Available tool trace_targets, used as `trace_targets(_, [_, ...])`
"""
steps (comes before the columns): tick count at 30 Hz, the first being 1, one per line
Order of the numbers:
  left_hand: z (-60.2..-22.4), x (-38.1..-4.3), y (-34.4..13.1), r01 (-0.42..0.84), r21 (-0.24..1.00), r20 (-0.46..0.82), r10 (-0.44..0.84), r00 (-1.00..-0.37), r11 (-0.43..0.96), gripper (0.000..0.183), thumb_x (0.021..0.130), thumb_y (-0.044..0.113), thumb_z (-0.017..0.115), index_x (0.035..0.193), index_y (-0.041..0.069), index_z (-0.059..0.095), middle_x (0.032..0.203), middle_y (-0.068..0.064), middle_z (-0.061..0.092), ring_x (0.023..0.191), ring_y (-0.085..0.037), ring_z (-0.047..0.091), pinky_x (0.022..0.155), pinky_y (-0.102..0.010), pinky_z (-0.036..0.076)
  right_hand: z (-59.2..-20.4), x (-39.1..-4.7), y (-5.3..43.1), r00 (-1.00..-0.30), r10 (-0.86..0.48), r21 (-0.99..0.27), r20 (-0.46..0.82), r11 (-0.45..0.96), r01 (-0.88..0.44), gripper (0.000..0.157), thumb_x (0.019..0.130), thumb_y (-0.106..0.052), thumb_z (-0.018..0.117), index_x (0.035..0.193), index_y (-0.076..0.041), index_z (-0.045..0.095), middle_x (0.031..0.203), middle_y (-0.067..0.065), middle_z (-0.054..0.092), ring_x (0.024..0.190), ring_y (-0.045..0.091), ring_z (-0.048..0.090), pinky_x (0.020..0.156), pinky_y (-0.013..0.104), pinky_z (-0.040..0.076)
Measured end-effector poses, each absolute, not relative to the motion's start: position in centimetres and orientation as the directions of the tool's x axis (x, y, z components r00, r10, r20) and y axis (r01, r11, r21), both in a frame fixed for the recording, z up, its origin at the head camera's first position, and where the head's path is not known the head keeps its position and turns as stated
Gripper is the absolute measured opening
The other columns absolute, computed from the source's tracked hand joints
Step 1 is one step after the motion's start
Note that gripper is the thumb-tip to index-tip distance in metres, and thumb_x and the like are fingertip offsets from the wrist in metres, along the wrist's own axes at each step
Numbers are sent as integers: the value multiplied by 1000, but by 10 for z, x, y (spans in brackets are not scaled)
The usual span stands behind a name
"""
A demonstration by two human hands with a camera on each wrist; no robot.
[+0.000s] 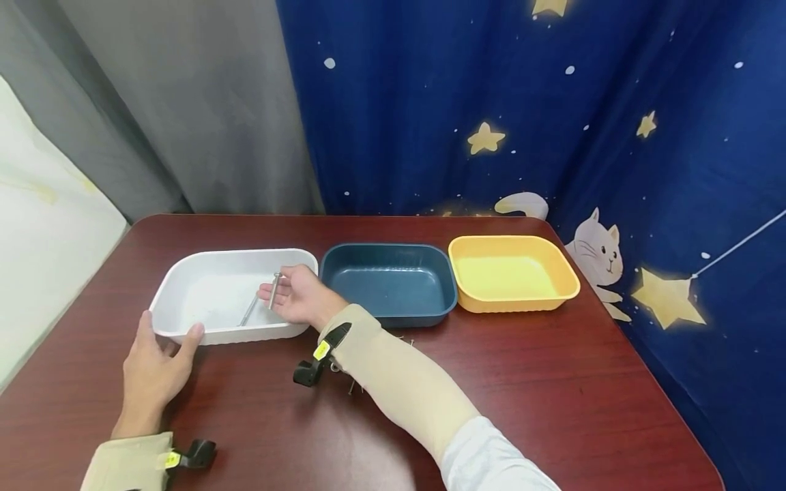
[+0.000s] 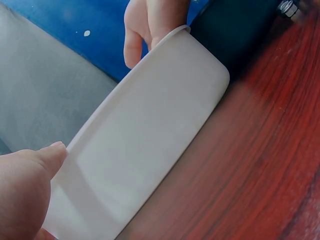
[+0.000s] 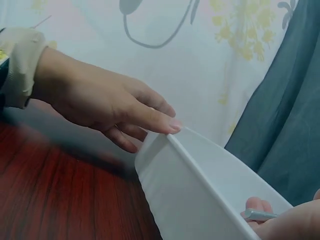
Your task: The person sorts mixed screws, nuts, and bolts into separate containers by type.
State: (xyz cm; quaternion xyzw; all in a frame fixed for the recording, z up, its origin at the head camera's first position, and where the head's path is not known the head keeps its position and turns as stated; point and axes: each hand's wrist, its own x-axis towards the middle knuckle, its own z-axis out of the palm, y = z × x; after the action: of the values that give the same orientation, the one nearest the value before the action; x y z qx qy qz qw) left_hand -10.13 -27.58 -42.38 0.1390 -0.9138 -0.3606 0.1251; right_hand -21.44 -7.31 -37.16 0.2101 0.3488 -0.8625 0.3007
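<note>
In the head view my left hand (image 1: 153,372) grips the near left corner of a white plastic bin (image 1: 184,286), its thumb on the rim. My right hand (image 1: 303,296) is inside the bin's right part, palm turned up, and holds a silver bolt (image 1: 273,292) across its fingers, head end away from me. A second thin metal piece (image 1: 248,311) lies on the bin floor beside that hand. The right wrist view shows one end of the bolt (image 3: 257,215) at the fingers. In the left wrist view the bin wall (image 2: 145,125) hides the bolt.
A dark blue bin (image 1: 389,283) stands right of the white one, then a yellow bin (image 1: 516,273). Small metal hardware (image 1: 352,387) lies on the brown table (image 1: 522,409), partly hidden by my right forearm. Curtains hang behind.
</note>
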Motion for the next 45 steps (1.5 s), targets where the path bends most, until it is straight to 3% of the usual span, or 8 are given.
trace_targets(6, [-425, -97, -277, -181, 679, 119, -349, -929, 712, 88, 94, 41, 57, 154, 1, 7, 140, -39, 34, 120, -59, 41, 96, -69, 31, -378, -217, -82, -687, -310, -451, -657, -569, 688, 43, 98, -21, 51, 121, 15, 46, 115, 33, 55, 121, 44, 51, 106, 44, 37])
trace_targets(17, [-423, -101, -273, -163, 688, 131, -343, -930, 707, 88, 94, 41, 57, 153, 0, 6, 141, -40, 33, 121, -59, 40, 97, -69, 30, -377, -224, -86, -668, -255, -467, -699, -545, 696, 61, 92, -24, 59, 128, 20, 38, 127, 36, 46, 127, 41, 43, 108, 43, 34])
trace_targets(24, [-422, -101, -273, -154, 693, 140, -341, -930, 704, 88, 94, 41, 57, 153, -1, 6, 142, -40, 32, 122, -59, 39, 99, -69, 29, -376, -223, -87, -672, -233, -498, -703, -513, 699, 66, 90, -25, 62, 129, 21, 35, 130, 37, 40, 132, 46, 34, 113, 46, 22])
trace_targets(30, [-422, -101, -272, -153, 691, 146, -344, -928, 706, 87, 94, 41, 58, 153, 1, 9, 140, -39, 35, 121, -59, 40, 97, -69, 31, -375, -224, -85, -665, -248, -491, -704, -507, 709, 69, 90, -25, 63, 133, 20, 35, 136, 36, 38, 135, 47, 30, 114, 47, 20])
trace_targets(39, [-422, -101, -273, -162, 693, 128, -342, -931, 703, 89, 95, 42, 56, 153, -1, 5, 142, -40, 30, 121, -60, 38, 98, -69, 29, -373, -223, -78, -678, -311, -484, -666, -511, 710, 58, 92, -24, 63, 131, 14, 43, 120, 31, 52, 124, 43, 46, 106, 44, 36])
trace_targets(45, [-421, -100, -273, -158, 697, 131, -341, -931, 700, 88, 95, 41, 57, 154, 1, 6, 142, -39, 32, 120, -59, 40, 98, -69, 30, -369, -223, -71, -725, -364, -557, -584, -470, 685, 50, 96, -22, 58, 131, 12, 46, 120, 29, 56, 121, 41, 52, 104, 43, 39])
